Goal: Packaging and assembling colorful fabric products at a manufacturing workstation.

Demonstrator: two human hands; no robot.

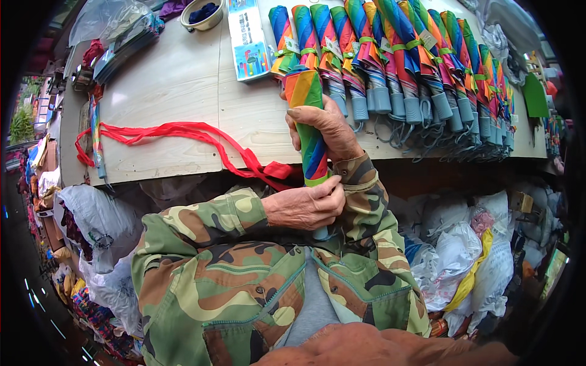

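A folded rainbow umbrella stands nearly upright before my chest, just off the table's front edge. My right hand is wrapped round its upper half, thumb across the front. Lower down, my left hand is closed at the umbrella's bottom, its fingertips pinched beside the light green strap. A bit of the grey handle shows beneath that hand; the palm side of its grip is hidden. Red cloth ribbons trail over the table to just left of the umbrella.
Several rolled rainbow umbrellas with grey handles lie in a row at the table's back right. A printed box, a bowl and another thin umbrella are on the table. Stuffed plastic bags crowd below.
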